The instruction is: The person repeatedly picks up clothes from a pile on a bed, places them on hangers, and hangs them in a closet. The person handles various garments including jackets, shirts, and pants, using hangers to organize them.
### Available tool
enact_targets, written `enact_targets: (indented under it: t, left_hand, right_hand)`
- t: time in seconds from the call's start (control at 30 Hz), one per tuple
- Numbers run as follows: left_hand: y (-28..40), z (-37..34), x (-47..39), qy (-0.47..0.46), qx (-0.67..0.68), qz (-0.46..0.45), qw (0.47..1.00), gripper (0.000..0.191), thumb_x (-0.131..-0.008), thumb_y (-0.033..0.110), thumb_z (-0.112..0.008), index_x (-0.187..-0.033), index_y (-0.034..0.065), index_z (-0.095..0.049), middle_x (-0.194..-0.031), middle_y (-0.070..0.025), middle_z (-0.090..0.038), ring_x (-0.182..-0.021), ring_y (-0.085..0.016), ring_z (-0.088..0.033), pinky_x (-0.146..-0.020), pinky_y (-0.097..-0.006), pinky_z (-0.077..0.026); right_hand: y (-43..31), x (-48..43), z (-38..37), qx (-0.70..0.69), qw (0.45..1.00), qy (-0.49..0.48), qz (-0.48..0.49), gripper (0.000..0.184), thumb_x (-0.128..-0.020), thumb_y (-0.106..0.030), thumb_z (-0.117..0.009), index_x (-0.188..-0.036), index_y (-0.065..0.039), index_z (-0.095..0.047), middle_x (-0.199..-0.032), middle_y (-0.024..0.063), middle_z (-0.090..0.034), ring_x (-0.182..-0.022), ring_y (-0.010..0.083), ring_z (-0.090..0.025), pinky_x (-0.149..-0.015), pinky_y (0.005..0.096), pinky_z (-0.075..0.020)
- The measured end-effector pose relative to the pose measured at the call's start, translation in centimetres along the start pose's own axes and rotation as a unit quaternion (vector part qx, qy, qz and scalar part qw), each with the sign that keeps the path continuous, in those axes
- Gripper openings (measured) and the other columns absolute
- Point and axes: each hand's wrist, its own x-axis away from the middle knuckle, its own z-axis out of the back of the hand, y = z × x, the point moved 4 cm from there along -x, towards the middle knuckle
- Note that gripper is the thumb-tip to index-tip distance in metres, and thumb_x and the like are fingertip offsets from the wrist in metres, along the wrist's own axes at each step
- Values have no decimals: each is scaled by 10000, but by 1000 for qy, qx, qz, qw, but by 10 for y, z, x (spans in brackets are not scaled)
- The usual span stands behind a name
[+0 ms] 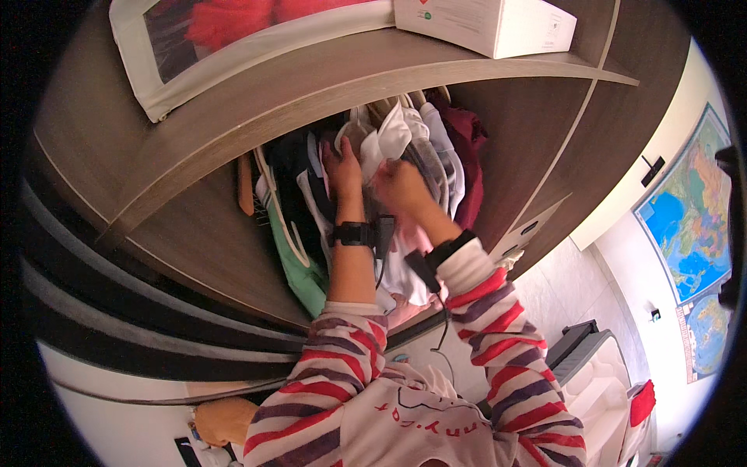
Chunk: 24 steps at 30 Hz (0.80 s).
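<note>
A tight row of garments hangs inside the wardrobe before me. My left hand (344, 172) is among them, against a grey-beige garment (355, 133), its fingers pointing up; its grip is partly hidden. To its right, my right hand (398, 184) is blurred and curled at the lower edge of a white collared shirt (392, 133). A grey garment (423, 157) and a maroon garment (471, 140) hang right of the hands. Left of them are dark clothes (292, 157) and a green garment (300, 280) with a pale hanger (280, 216).
Above the clothes runs a wooden shelf (245, 125), bearing a fabric storage box (131, 64) with a clear window and a white box (455, 26). A brown hanger (245, 185) hangs at left. Dark striped panels (157, 315) curve along the left. A wall map (688, 204) is at right.
</note>
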Motion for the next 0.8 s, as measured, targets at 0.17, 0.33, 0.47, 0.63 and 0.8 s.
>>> enact_targets:
  t: [0.17,0.33,0.47,0.63,0.8]
  left_hand:
    - [43,1,-24,14,20,-222,975,475,-907,324,-537,-1222,-29,-494,-1210,-209,-525,-1098,-341,-490,-925,-397,-383]
    - [58,-6,-75,-13,51,-299,953,323,-912,288,-558,-839,-16,-643,-778,-98,-674,-806,-221,-630,-744,-312,-457]
    - [62,-10,-89,-21,58,-323,944,312,-911,283,-561,-877,-15,-646,-830,-106,-672,-840,-221,-626,-771,-312,-452]
    - [69,-13,-81,-9,50,-323,945,304,-909,278,-563,-924,-14,-648,-895,-117,-670,-882,-221,-621,-804,-312,-446]
    - [73,-19,-73,1,46,-314,948,305,-908,272,-566,-971,-13,-651,-960,-128,-668,-925,-221,-616,-837,-312,-439]
  right_hand:
    - [-17,25,7,110,989,41,89,268,-908,-266,-477,-864,-60,-642,-715,251,-619,-698,417,-627,-653,507,-498]
    - [-22,24,41,148,979,85,113,148,-836,-201,-567,-899,-76,-617,-675,225,-608,-654,391,-618,-592,487,-494]
    - [-24,28,48,160,977,60,124,135,-838,-172,-559,-891,-58,-607,-661,225,-601,-648,393,-615,-578,486,-491]
    - [-33,30,49,152,976,91,130,212,-913,-193,-468,-871,-52,-622,-679,212,-623,-652,383,-634,-590,472,-509]
    - [-48,7,50,98,985,101,100,215,-881,-196,-508,-856,-36,-649,-705,238,-617,-691,401,-628,-629,486,-504]
